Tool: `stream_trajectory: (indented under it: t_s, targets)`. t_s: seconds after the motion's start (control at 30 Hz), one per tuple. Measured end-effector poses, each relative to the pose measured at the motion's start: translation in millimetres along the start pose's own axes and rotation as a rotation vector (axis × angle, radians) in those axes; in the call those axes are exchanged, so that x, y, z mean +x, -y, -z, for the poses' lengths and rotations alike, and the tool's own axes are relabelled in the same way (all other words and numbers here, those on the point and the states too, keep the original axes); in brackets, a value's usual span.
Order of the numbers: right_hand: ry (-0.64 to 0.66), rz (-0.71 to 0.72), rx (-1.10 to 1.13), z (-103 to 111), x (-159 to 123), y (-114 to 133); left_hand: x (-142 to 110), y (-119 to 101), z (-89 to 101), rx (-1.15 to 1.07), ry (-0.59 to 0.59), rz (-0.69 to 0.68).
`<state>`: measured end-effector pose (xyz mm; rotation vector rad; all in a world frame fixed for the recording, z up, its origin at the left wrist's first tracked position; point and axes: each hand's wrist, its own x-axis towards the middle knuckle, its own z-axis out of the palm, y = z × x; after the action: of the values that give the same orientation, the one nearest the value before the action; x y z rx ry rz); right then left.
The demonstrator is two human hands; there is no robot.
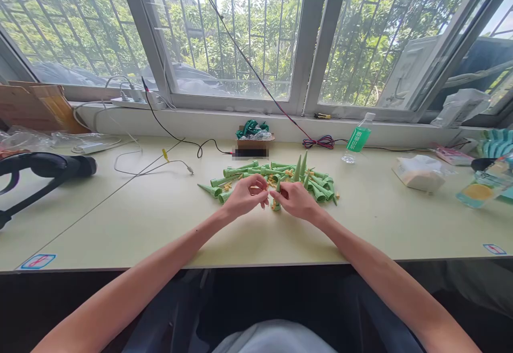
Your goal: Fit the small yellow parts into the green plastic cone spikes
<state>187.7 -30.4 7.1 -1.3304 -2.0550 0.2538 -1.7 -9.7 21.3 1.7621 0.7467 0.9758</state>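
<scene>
In front of me lies a heap of green plastic cones point(320, 187), with small yellow-orange pieces point(226, 186) scattered among them. My right hand point(298, 199) is closed around a green cone point(276, 207), which stands upright near the heap's front edge. Yellow-orange bits show at that cone's lower end. Just to its left, my left hand point(247, 197) has its fingers curled into a pinch. Anything between those fingertips is too small to make out. Two more cones point(297, 168) point upward behind my right hand.
Behind the heap stands a small cardboard box point(255, 143) with green and clear wrapping. A water bottle point(358, 139) and a tissue pack point(419, 173) are to the right. White cables point(154, 167) and a black headset-like object point(48, 168) lie left. The table's front edge point(264, 265) runs below my forearms.
</scene>
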Motion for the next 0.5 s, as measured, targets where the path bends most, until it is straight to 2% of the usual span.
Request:
stream_trajectory:
  t_s: [0.3,0.5]
  targets:
    - [-0.040,0.005,0.050,0.0,-0.1,4.0,2.0,8.4,1.1,-0.048,0.053,-0.025]
    - [-0.094,0.007,0.071,1.6,0.8,6.1,1.1,4.6,1.1,-0.075,0.063,0.031]
